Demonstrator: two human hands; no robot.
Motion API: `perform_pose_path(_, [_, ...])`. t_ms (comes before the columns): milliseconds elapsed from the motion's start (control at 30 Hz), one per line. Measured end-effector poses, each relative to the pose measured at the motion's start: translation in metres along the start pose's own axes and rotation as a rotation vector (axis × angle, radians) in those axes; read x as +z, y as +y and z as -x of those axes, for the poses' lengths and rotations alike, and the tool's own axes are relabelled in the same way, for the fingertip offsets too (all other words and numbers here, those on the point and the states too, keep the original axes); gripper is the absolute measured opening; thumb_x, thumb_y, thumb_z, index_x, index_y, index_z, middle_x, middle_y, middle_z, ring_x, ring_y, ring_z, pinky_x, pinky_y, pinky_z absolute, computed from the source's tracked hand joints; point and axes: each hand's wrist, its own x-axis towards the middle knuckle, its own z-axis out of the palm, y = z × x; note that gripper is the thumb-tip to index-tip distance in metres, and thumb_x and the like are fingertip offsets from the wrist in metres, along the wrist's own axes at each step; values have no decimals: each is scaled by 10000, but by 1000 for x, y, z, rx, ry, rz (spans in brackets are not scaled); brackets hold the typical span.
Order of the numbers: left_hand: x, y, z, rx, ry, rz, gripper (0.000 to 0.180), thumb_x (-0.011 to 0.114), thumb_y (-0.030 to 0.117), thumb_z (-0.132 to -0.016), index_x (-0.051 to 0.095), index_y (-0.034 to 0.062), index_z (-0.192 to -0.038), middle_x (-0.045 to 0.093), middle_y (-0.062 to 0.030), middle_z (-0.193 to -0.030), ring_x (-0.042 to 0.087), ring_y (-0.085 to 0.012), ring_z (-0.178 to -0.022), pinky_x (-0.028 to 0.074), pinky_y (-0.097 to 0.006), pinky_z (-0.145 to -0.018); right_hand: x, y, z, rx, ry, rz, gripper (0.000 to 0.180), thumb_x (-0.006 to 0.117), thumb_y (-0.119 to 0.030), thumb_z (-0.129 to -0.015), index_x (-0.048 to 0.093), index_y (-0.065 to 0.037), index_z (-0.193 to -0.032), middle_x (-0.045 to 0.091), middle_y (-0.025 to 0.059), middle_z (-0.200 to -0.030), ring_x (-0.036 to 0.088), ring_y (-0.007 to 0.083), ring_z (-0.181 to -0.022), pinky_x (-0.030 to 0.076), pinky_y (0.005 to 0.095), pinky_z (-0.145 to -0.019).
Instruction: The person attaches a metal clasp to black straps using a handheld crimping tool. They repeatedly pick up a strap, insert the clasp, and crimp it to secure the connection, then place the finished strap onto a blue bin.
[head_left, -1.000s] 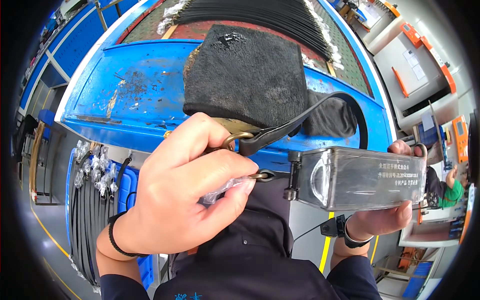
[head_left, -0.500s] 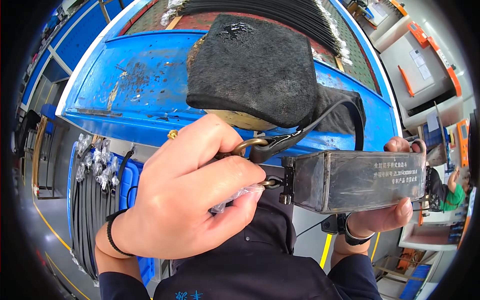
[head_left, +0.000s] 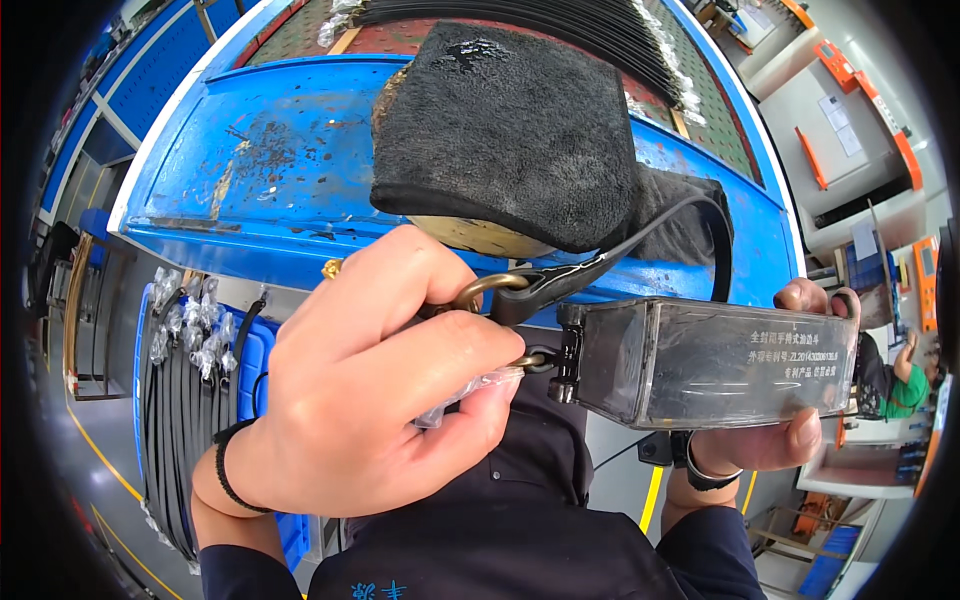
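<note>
scratched blue workbench (head_left: 260, 170), dark towel (head_left: 510, 120), workshop floor (head_left: 100, 480)

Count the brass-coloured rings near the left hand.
2. One brass ring sits above the left hand, with a black strap clipped to it. The other ring is by the fingertips, against the metal box. More may be hidden under the hand.

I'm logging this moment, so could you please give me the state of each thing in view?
Left hand: closed on a brass ring and clear plastic.
Right hand: gripping the metal box.
Metal box: held level, off the bench.
Brass ring: hooked to the black strap.
Black towel: draped over a round object.
Blue bench: scratched, rusty.
</note>
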Motion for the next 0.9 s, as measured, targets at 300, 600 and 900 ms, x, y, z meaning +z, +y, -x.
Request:
perform_pose_path(300, [1, -5, 4, 107, 61, -83, 243, 653, 6, -549, 668, 53, -787, 526, -74, -760, 493, -178, -633, 367, -272, -551, -9, 3, -3, 132, 79, -371, 703, 538, -331, -744, 254, 3, -1294, 376, 219, -1201, 508, 306, -1055, 483, 420, -840])
perform_pose_path(600, [1, -4, 6, 229, 36, -171, 299, 660, -5, -516, 669, 84, -802, 509, -58, -807, 489, -184, -627, 363, -295, -545, 18, -4, -8, 278, 176, -63, 854, 645, -468, -561, 359, -34, -1239, 490, 206, -1005, 516, 246, -909, 462, 331, -746])
perform_pose_path(900, [2, -15, 12, 272, 126, -165, 262, 655, 19, -574, 659, 88, -827, 498, -47, -794, 487, -184, -634, 362, -298, -538, -13, 3, -12, 180, -5, -419, 655, 499, -325, -771, 268, 16, -1280, 381, 187, -1198, 513, 301, -1032, 488, 420, -814])
